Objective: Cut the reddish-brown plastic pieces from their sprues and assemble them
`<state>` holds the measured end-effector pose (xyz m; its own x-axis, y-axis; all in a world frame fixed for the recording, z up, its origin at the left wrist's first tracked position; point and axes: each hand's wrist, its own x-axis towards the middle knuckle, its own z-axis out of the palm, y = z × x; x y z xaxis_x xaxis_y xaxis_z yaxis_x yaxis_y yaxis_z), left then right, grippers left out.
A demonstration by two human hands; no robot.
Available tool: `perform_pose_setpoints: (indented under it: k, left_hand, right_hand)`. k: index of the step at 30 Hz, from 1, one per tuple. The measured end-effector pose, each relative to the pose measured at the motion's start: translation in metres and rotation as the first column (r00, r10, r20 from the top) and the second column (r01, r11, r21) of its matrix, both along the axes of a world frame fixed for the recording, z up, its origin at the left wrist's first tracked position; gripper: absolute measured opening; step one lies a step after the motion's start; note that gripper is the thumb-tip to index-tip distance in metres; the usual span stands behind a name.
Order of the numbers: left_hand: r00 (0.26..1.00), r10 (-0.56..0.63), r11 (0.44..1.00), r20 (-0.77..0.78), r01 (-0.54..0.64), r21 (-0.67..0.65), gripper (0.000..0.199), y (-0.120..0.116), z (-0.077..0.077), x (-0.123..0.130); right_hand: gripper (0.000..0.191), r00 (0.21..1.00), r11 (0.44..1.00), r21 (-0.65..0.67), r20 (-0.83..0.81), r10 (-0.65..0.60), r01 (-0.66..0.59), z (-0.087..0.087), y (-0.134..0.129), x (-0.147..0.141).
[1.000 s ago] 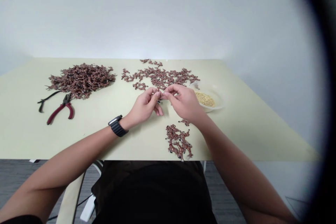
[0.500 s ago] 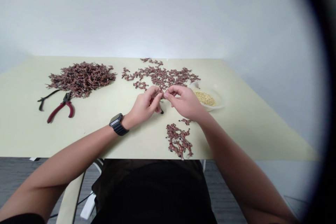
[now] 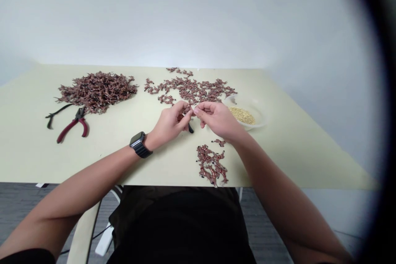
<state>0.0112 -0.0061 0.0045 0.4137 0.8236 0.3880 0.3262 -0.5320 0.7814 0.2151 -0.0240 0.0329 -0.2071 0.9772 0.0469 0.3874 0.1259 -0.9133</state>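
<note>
My left hand point(image 3: 171, 123), with a dark watch point(image 3: 140, 144) on its wrist, is closed in a pinch around a small brown animal figurine point(image 3: 187, 109). Its tip meets my right hand point(image 3: 219, 119), whose thumb and forefinger are pressed together; anything between them is too small to make out. Below the left fingers a black tip point(image 3: 191, 128) of some object shows, the remainder covered by the hand. Just beyond both hands lies a loose spread of similar brown figurines point(image 3: 198, 89). Nearer to me is a smaller cluster of them point(image 3: 212, 165).
A large heap of brown figurines point(image 3: 97, 90) covers the table's point(image 3: 123, 169) left back area. In front of it lie red-handled pliers point(image 3: 74, 126) and a thin black tool point(image 3: 57, 113). A clear bowl point(image 3: 262, 121) with small golden pieces point(image 3: 243, 115) stands by my right wrist.
My hands stay close together, with slight finger motion; more of the brown figurine shows at my left fingertips. The whole view has shifted slightly.
</note>
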Motion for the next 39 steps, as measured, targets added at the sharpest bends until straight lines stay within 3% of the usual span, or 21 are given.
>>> perform_pose_setpoints:
  k: [5, 11, 20, 32, 39]
  left_hand:
    - [1.0, 0.009, 1.0, 0.019, -0.009, -0.014, 0.023, 0.0, -0.002, 0.001]
    - [0.992, -0.035, 0.99, 0.123, 0.051, -0.131, 0.029, 0.0, -0.005, 0.005]
    - [0.999, -0.033, 0.999, -0.022, 0.033, -0.009, 0.021, -0.001, -0.005, 0.0]
    - [0.999, -0.035, 0.999, -0.039, 0.035, 0.019, 0.017, 0.0, -0.006, 0.0]
    - [0.999, -0.042, 0.999, -0.035, 0.042, 0.02, 0.017, 0.001, -0.008, 0.001]
  right_hand:
    - [0.037, 1.0, 1.0, 0.022, 0.019, -0.016, 0.016, 0.0, -0.001, -0.003]
    - [0.024, 0.986, 0.931, 0.332, 0.006, -0.164, 0.153, -0.004, -0.003, -0.011]
    - [0.019, 0.985, 0.916, 0.38, 0.061, -0.163, 0.128, -0.005, -0.005, -0.015]
    - [0.012, 0.983, 0.878, 0.459, 0.052, -0.175, 0.132, -0.008, -0.005, -0.018]
    - [0.008, 0.986, 0.808, 0.574, 0.006, -0.167, 0.133, -0.017, 0.0, -0.018]
